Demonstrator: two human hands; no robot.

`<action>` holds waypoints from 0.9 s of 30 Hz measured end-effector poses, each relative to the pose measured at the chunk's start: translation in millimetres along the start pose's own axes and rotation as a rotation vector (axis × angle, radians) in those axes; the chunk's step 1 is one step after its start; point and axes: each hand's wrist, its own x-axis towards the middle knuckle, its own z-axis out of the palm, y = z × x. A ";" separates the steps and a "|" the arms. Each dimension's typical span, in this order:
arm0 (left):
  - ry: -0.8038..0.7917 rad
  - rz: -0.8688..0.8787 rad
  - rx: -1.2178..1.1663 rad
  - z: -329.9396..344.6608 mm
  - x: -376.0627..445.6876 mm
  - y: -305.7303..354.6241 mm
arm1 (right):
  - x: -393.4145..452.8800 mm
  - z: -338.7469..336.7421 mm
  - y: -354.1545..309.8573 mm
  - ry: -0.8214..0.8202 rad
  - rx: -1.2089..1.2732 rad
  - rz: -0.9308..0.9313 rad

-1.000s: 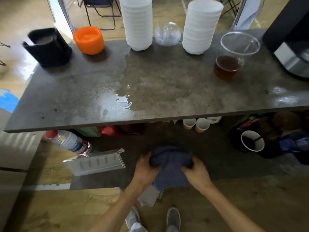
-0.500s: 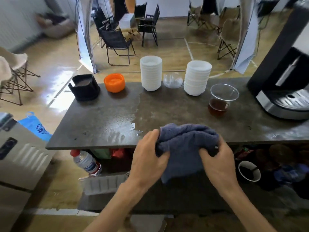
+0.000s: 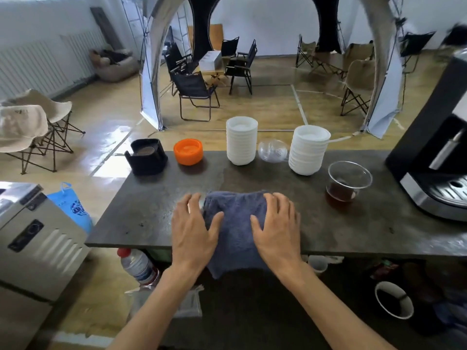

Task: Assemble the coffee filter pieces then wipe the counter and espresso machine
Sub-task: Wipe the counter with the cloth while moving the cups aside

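A blue-grey towel (image 3: pixel 236 228) lies on the dark grey counter (image 3: pixel 141 208), its near end hanging over the front edge. My left hand (image 3: pixel 193 228) lies flat with spread fingers on the towel's left side, partly on the counter. My right hand (image 3: pixel 279 226) presses flat on the towel's right side. The espresso machine (image 3: pixel 434 173), black with a steel drip tray, stands at the counter's right end, partly cut off by the frame.
Along the back of the counter stand a black knock box (image 3: pixel 146 156), an orange bowl (image 3: pixel 188 151), two stacks of white bowls (image 3: pixel 241 140), a clear lid (image 3: pixel 273 150) and a clear cup of dark liquid (image 3: pixel 347 184). A water bottle (image 3: pixel 137 265) and cups sit under the counter.
Both hands lifted the bunched towel from below the counter, laid it on the counter top, and now press it flat with straight fingers. The view tilted upward.
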 end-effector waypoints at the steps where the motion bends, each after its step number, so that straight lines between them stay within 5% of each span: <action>1: -0.034 0.091 0.063 2.5 -0.2 -0.1 | 0.3 2.4 -1.8 -0.026 -0.039 -0.073; 5: -0.361 0.320 0.301 19.1 7.0 -4.3 | 8.0 17.9 -7.7 -0.392 -0.176 -0.231; 9: -0.458 0.349 0.332 25.6 7.9 -17.0 | 9.1 25.0 1.9 -0.460 -0.195 -0.270; 27: -0.379 0.339 0.265 16.0 -28.5 -14.2 | -28.8 17.1 11.3 -0.282 -0.229 -0.305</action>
